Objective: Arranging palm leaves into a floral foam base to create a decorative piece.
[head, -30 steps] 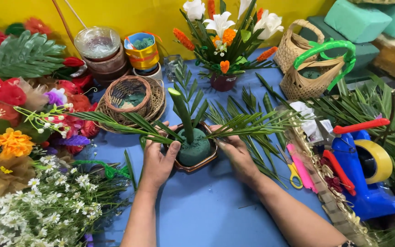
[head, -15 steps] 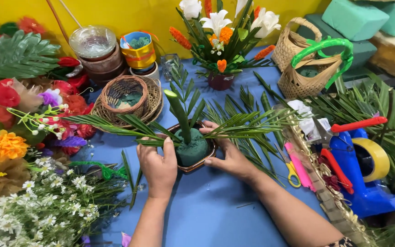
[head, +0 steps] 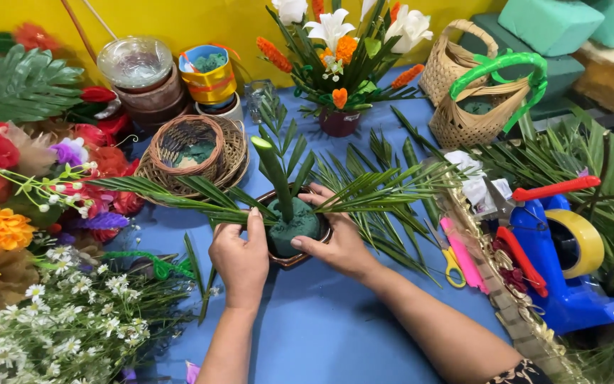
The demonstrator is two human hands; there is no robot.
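The blue table (head: 321,334) carried it all, and at its middle sat the small brown bowl (head: 294,257) of green foam (head: 294,224). Palm fronds (head: 385,188) fanned out of that foam, a thick green stem (head: 273,167) upright. Behind the bowl stood a finished flower arrangement (head: 339,53); beside it, a woven basket (head: 186,153). Left hand (head: 241,254) and right hand (head: 337,238) clasped the bowl's sides, fingers curled against it.

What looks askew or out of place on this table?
Little. The thick green stalk in the foam leans left rather than standing upright. Both hands, left and right, cup the bowl. Nothing looks spilled or broken.
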